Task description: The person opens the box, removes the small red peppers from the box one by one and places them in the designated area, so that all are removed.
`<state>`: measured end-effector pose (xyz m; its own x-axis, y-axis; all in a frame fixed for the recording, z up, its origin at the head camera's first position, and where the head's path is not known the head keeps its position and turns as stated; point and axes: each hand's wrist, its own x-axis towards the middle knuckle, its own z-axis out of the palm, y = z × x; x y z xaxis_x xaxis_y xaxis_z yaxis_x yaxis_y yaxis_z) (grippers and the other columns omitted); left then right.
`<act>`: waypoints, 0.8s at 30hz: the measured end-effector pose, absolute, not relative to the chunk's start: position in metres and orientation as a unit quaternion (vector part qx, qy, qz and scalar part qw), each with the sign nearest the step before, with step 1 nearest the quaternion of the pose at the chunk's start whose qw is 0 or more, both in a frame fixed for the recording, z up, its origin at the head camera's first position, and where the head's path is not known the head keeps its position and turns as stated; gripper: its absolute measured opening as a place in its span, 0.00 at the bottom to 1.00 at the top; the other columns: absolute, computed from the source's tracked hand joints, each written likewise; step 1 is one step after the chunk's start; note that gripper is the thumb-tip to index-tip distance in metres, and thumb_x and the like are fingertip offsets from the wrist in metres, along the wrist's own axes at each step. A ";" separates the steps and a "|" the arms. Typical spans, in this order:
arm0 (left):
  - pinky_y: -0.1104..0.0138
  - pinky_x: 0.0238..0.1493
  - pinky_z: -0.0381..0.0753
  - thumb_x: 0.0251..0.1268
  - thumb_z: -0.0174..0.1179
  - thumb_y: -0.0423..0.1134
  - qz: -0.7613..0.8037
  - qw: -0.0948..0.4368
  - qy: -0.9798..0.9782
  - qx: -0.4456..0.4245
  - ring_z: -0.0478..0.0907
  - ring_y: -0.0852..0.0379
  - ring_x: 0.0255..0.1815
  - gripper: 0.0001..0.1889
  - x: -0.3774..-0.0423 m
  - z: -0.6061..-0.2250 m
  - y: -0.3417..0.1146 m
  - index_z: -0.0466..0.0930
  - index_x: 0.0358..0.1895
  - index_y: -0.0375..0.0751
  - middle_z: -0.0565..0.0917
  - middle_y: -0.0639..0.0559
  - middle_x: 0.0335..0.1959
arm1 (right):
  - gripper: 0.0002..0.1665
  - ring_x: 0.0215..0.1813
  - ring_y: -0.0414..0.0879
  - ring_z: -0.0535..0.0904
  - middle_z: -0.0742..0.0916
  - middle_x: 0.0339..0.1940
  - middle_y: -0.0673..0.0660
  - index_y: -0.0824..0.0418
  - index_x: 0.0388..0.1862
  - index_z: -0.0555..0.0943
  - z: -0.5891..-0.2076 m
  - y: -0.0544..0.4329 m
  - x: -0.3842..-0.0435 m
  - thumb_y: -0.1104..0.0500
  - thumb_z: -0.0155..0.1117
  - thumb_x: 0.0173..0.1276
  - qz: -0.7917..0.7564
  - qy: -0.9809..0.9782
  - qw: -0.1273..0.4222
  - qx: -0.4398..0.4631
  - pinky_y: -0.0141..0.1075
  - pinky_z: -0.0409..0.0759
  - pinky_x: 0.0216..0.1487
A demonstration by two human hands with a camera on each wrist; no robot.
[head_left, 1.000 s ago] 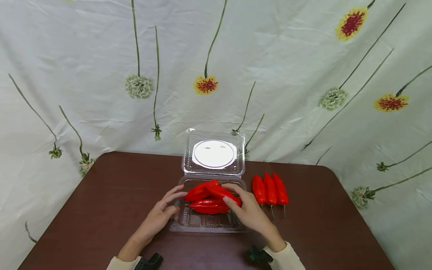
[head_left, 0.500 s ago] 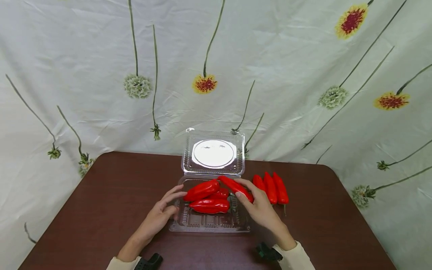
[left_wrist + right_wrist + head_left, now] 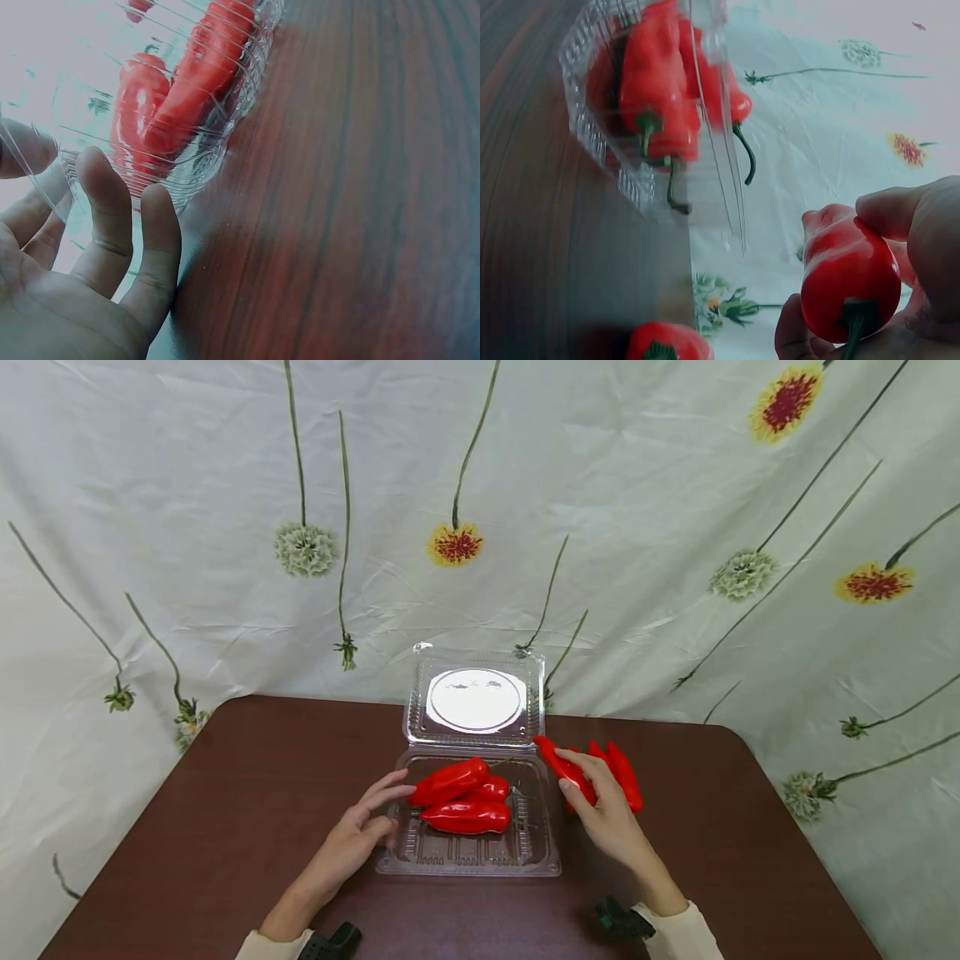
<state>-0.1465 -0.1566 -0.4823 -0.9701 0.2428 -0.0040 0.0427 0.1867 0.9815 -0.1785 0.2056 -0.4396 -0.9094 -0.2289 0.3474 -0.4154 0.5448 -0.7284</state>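
My right hand (image 3: 604, 803) grips a red pepper (image 3: 557, 762) between thumb and fingers, just right of the container. In the right wrist view, the gripped pepper (image 3: 851, 277) shows its green stem end. My left hand (image 3: 356, 833) holds the left rim of the clear plastic container (image 3: 465, 864); in the left wrist view, the fingers (image 3: 105, 210) are against its side wall. Several red peppers (image 3: 467, 817) lie inside the container, stacked in the left part.
Loose red peppers (image 3: 625, 777) lie on the brown table (image 3: 712, 843), partly hidden behind my right hand. The container's hinged lid (image 3: 476, 700) stands open at the back. A flowered cloth (image 3: 637, 527) hangs behind the table edge.
My right hand has moved right, carrying the red pepper out from over the container to beside the loose peppers. The left hand has stayed at the rim.
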 end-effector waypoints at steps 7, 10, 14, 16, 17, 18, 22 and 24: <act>0.70 0.35 0.77 0.68 0.46 0.23 0.632 0.078 0.765 0.093 0.73 0.57 0.33 0.25 -0.146 -0.482 -0.156 0.75 0.66 0.41 0.57 0.51 0.79 | 0.29 0.69 0.60 0.70 0.76 0.69 0.63 0.55 0.70 0.73 -0.438 0.219 -0.180 0.63 0.63 0.71 0.454 -0.875 0.088 0.144 0.42 0.81 0.55; 0.69 0.35 0.77 0.68 0.46 0.23 0.632 0.074 0.766 0.095 0.73 0.57 0.34 0.25 -0.147 -0.482 -0.156 0.75 0.66 0.41 0.57 0.51 0.79 | 0.29 0.71 0.64 0.69 0.72 0.73 0.66 0.56 0.71 0.72 -0.439 0.226 -0.181 0.64 0.62 0.71 0.462 -0.873 0.078 0.138 0.47 0.81 0.57; 0.70 0.34 0.77 0.68 0.46 0.23 0.631 0.072 0.766 0.097 0.73 0.58 0.31 0.25 -0.147 -0.482 -0.156 0.75 0.66 0.41 0.57 0.51 0.79 | 0.27 0.65 0.63 0.75 0.74 0.72 0.65 0.54 0.71 0.73 -0.441 0.236 -0.183 0.62 0.60 0.73 0.460 -0.875 0.081 0.124 0.51 0.81 0.56; 0.70 0.34 0.77 0.68 0.46 0.23 0.631 0.072 0.766 0.095 0.72 0.58 0.28 0.25 -0.147 -0.483 -0.156 0.75 0.66 0.41 0.57 0.51 0.79 | 0.26 0.67 0.62 0.74 0.75 0.70 0.64 0.55 0.70 0.74 -0.442 0.240 -0.185 0.61 0.60 0.74 0.454 -0.878 0.090 0.121 0.56 0.77 0.60; 0.70 0.34 0.77 0.68 0.46 0.23 0.630 0.073 0.767 0.095 0.72 0.58 0.27 0.25 -0.147 -0.483 -0.156 0.75 0.66 0.41 0.57 0.51 0.79 | 0.25 0.67 0.61 0.73 0.75 0.69 0.64 0.55 0.70 0.75 -0.442 0.243 -0.185 0.61 0.59 0.74 0.451 -0.879 0.095 0.119 0.57 0.77 0.61; 0.70 0.34 0.77 0.68 0.46 0.23 0.630 0.074 0.767 0.094 0.73 0.58 0.27 0.25 -0.147 -0.483 -0.156 0.75 0.66 0.41 0.57 0.51 0.79 | 0.25 0.68 0.61 0.72 0.75 0.70 0.64 0.55 0.69 0.75 -0.443 0.245 -0.186 0.61 0.59 0.75 0.448 -0.881 0.099 0.116 0.58 0.76 0.62; 0.70 0.35 0.76 0.69 0.46 0.24 0.630 0.077 0.768 0.093 0.73 0.59 0.28 0.25 -0.147 -0.483 -0.157 0.74 0.66 0.40 0.57 0.51 0.79 | 0.24 0.64 0.57 0.73 0.75 0.68 0.64 0.56 0.69 0.75 -0.442 0.252 -0.188 0.62 0.59 0.74 0.434 -0.889 0.111 0.093 0.50 0.79 0.57; 0.71 0.36 0.76 0.69 0.46 0.24 0.631 0.077 0.766 0.095 0.73 0.59 0.28 0.24 -0.147 -0.484 -0.157 0.74 0.67 0.40 0.57 0.50 0.79 | 0.25 0.62 0.56 0.74 0.75 0.68 0.64 0.57 0.69 0.75 -0.442 0.256 -0.189 0.63 0.58 0.74 0.429 -0.892 0.115 0.080 0.45 0.79 0.55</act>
<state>-0.1469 -0.1569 -0.4839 -0.9699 0.2436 0.0013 0.0481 0.1862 0.9813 -0.1890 0.2560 -0.4416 -0.9607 -0.0448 0.2740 -0.2420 0.6192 -0.7470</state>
